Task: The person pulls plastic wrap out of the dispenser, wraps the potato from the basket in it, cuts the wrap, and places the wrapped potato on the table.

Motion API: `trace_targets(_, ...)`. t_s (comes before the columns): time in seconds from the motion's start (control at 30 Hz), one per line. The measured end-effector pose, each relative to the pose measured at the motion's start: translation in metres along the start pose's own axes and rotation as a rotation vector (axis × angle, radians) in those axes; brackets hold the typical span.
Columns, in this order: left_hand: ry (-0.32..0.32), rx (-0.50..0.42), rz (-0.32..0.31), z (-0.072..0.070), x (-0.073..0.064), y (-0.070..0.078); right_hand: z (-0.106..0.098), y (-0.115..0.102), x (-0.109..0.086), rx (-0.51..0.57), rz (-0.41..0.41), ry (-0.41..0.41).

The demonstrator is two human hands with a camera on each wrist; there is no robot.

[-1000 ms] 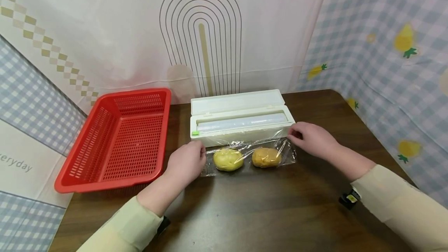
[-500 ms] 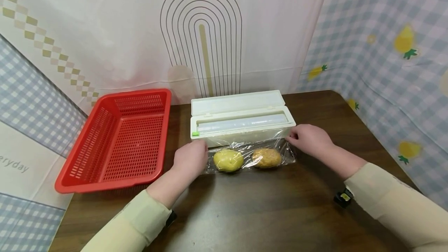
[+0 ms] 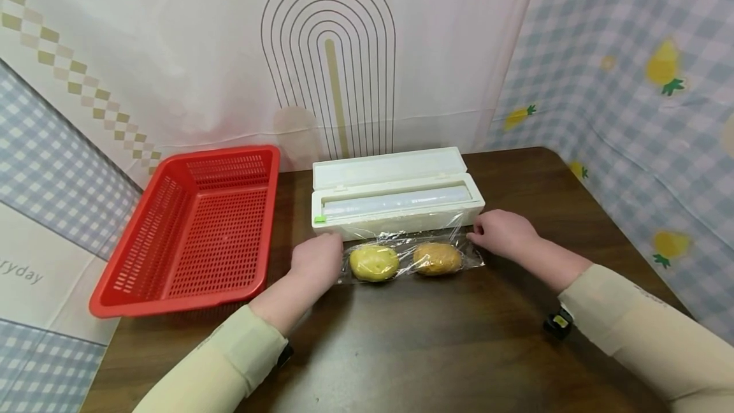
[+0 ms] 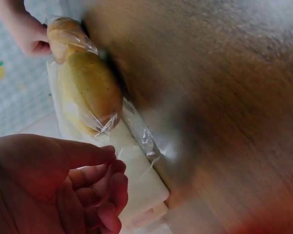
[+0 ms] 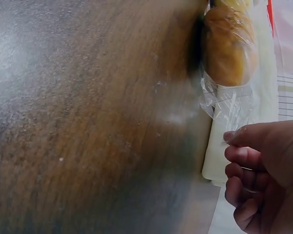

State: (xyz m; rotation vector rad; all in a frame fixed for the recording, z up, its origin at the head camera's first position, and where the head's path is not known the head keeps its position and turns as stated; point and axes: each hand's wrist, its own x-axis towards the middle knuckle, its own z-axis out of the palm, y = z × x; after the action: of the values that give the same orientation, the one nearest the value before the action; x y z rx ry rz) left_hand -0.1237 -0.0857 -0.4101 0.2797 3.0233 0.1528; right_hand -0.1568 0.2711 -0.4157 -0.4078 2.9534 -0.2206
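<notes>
A yellow potato point(image 3: 374, 262) and a browner potato point(image 3: 437, 258) lie side by side on the dark wooden table point(image 3: 436, 349), in front of a white cling film dispenser box point(image 3: 395, 206) with its lid open. A clear cling film sheet point(image 3: 401, 241) runs from the box over both potatoes. My left hand point(image 3: 323, 259) pinches the film's left edge beside the yellow potato point(image 4: 90, 90). At the film's right edge my right hand point(image 3: 487, 234) pinches it too, thumb tip point(image 5: 232, 136) against the film point(image 5: 224, 107) near the brown potato point(image 5: 229, 44).
A red slotted plastic basket point(image 3: 195, 228) stands empty at the left of the table, close to my left hand. Patterned cloth walls close in the back and both sides. Bare tabletop lies in front of the potatoes.
Both hands have come down and slightly toward me, drawing the film lower and tighter over the two potatoes. The box, basket and potatoes have stayed put.
</notes>
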Motion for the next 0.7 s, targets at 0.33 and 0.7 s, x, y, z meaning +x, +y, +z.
trace_targets(0.33, -0.076, 0.013, -0.041, -0.012, -0.006, -0.007, 0.000, 0.007, -0.002, 0.031, 0.046, -0.046)
trace_targets(0.7, 0.099, -0.078, 0.189, -0.031, -0.030, 0.006, -0.013, -0.005, -0.014, 0.047, -0.125, 0.211)
